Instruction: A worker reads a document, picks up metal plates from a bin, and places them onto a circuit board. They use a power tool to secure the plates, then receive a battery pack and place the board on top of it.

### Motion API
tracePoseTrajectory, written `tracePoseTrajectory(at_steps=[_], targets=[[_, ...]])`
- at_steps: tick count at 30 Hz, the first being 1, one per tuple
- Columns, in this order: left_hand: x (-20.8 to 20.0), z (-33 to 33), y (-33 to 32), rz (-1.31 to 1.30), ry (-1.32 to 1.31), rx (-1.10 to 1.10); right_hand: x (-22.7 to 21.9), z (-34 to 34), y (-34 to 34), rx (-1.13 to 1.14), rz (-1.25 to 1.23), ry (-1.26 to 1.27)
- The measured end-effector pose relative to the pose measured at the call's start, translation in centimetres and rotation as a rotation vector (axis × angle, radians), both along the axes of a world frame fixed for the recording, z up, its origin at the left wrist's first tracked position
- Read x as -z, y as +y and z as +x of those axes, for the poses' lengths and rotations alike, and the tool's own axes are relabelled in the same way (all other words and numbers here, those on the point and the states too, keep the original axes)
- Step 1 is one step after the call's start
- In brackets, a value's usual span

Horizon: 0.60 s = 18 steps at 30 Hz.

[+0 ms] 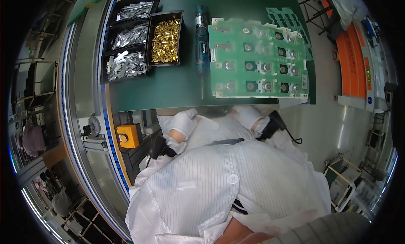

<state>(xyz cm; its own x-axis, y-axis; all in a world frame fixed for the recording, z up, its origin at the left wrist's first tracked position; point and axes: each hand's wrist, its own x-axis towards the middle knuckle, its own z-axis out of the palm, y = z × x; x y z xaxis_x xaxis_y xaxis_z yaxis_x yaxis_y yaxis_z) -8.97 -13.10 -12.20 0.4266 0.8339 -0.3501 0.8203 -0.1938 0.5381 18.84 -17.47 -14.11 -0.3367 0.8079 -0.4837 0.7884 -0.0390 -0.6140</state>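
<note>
Both my hands are in white gloves, low over my lap and just in front of the table's near edge. My left hand (184, 122) rests on the left side of my white striped smock, its fingers blurred and partly turned from view. On the right, my right hand (247, 117) lies partly under the table edge, fingers hidden. No tool or part shows in either one. Nearest on the table is a green board assembly (270, 60) with rows of round metal parts. A teal and black powered screwdriver (202, 50) lies left of it.
Black bins of flat silver metal strips (126, 66) stand at the far left of the green table (168, 90). Beside them a black bin holds small brass-coloured pieces (165, 41). A yellow button box (128, 136) sits by the conveyor rail (110, 147). Green lattice panels (284, 18) lie behind the board.
</note>
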Motion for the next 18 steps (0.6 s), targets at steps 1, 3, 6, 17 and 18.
tracePoseTrajectory(at_steps=[1, 3, 6, 17, 18], targets=[[1.3, 0.4, -0.4, 0.023, -0.054, -0.077, 1.8, -0.6, 0.5, 0.125, -0.003, 0.011], [3.3, 1.0, -1.0, -0.065, -0.055, -0.19, 4.9, -2.2, 1.1, 0.257, 0.0, 0.023], [3.9, 1.0, -1.0, -0.111, -0.122, -0.25, 6.2, -3.7, 1.9, 0.21, 0.448, -0.021], [-5.1, -0.5, -1.1, -0.556, -0.694, -0.16, -2.4, 0.3, -1.7, 0.186, 0.105, 0.306], [-4.9, -0.1, -1.2, -0.552, -0.691, -0.154, -3.4, 0.6, -2.2, 0.189, 0.111, 0.308]])
